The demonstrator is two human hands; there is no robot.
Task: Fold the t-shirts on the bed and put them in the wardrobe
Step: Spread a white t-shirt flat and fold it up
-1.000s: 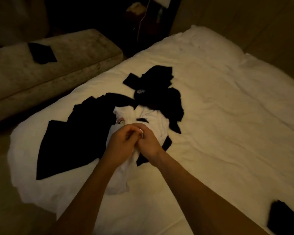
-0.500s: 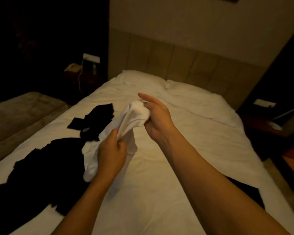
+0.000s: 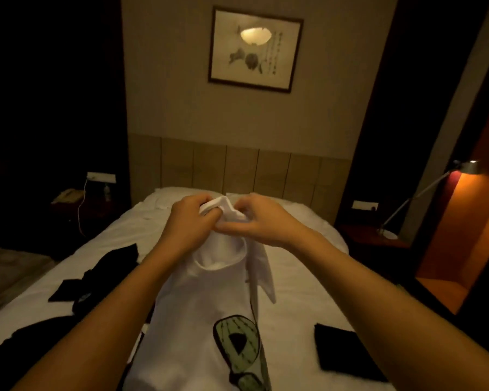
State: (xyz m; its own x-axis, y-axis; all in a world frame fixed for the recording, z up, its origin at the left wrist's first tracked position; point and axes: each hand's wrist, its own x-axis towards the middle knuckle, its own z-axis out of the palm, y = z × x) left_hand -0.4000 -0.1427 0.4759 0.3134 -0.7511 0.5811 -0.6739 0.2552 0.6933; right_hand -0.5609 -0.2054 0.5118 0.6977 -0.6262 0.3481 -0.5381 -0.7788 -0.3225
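— Head view first: what are we holding?

— Our left hand (image 3: 191, 221) and right hand (image 3: 261, 221) are raised side by side over the white-sheeted bed (image 3: 302, 277), both with fingers curled, pinching the bunched top edge of a white cotton t-shirt with a green cactus print (image 3: 203, 320).

— How does the shirt look?

— It hangs from our fingers, its round neckline open just below our hands, one sleeve drooping off to the right. The print, with black outlines, sits low on the front.

— Which way does it run?

— Lengthwise from our hands down toward us, collar end uppermost, toward the headboard; the hem is out of view.

— And the rest?

— Loose black garments (image 3: 102, 277) lie crumpled on the bed's left side, and a folded black cloth (image 3: 345, 351) lies flat at the right. A framed picture (image 3: 256, 49) hangs on the wall and a lit desk lamp (image 3: 467, 167) glows at right.
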